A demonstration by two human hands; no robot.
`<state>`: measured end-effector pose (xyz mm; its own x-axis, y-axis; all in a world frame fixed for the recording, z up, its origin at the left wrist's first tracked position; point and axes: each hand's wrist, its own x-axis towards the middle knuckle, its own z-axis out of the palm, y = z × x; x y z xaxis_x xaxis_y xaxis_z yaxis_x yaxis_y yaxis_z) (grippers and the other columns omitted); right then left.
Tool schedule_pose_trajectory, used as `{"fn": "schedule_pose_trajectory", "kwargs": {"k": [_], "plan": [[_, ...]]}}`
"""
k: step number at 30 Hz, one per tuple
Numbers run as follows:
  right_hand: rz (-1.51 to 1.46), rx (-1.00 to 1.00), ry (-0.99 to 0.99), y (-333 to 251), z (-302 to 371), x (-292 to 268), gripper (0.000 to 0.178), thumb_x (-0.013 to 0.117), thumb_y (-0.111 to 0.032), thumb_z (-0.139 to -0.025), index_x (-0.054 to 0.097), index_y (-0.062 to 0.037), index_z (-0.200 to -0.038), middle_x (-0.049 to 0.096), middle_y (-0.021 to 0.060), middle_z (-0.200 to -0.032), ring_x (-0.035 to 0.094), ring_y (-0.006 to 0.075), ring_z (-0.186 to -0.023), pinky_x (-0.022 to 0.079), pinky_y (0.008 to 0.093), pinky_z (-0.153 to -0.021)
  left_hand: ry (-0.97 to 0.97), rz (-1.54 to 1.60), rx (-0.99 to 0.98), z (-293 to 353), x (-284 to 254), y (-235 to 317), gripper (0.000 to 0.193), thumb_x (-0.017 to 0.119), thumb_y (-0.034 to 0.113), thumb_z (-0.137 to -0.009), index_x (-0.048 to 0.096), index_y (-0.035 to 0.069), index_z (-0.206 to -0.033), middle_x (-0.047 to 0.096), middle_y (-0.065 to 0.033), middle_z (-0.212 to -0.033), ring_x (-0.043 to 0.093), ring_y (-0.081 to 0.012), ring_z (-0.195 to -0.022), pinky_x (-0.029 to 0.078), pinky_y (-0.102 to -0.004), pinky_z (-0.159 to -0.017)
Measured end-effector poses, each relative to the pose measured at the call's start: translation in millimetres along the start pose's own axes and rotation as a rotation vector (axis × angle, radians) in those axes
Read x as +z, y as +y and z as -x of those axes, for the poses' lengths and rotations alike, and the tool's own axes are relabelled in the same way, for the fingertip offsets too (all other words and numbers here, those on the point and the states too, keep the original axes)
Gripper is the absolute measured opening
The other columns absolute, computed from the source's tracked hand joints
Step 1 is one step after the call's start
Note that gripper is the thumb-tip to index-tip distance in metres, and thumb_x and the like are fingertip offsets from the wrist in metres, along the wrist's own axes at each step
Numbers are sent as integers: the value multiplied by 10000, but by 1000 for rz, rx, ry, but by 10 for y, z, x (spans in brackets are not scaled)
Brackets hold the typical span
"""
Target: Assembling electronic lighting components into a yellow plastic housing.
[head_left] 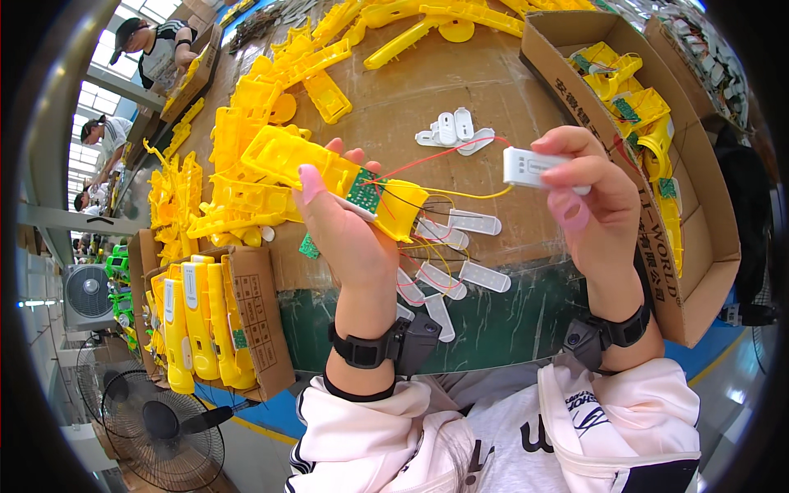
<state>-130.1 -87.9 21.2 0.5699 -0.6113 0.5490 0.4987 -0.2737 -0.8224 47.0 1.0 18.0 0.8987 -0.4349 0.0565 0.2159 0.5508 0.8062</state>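
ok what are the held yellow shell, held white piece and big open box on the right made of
Yellow shell: likely plastic, slightly glossy, from its moulded edges and highlights.
White piece: probably plastic, given its clean edges; blur leaves the finish open.
Open box: apparently cardboard, matte, from its brown, folded walls.

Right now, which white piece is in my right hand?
The boxy white case, red and yellow wires at one end; rounded pieces lie on the table.

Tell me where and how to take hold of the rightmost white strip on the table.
Pinch the strip by its long edges near the right end, coming from above and the right. It lies flat and narrow, and that end points away from the other strips, so it should be easiest to reach.
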Motion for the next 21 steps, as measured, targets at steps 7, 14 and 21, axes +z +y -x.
{"fn": "schedule_pose_trajectory", "kwargs": {"k": [7,14,21], "plan": [[-268,6,324,-53,-32,-23,405,569,-37,-813,430,-35,-1194,534,135,-1091,511,156,-995,418,280,-862,-273,-138,-234,93,53,-82,342,386,343,-908,388,67,-1110,525,-100,-1022,543,-168,-801,460,-316,-691],[-511,293,378,-73,-21,-65,310,571,-67,-823,500,26,-1110,476,131,-1182,511,168,-1030,427,272,-868,-658,-87,-652,187,22,-156,445,325,349,-868,397,36,-1176,530,-123,-1043,552,-190,-839,465,-330,-696],[-423,352,149,-50,-36,-14,366,585,-105,-827,496,56,-1142,542,120,-1113,531,156,-1005,427,262,-866,-821,-123,-662,229,37,-145,602,437,338,-740,331,25,-1243,499,-143,-1075,545,-213,-872,463,-327,-728]]}}
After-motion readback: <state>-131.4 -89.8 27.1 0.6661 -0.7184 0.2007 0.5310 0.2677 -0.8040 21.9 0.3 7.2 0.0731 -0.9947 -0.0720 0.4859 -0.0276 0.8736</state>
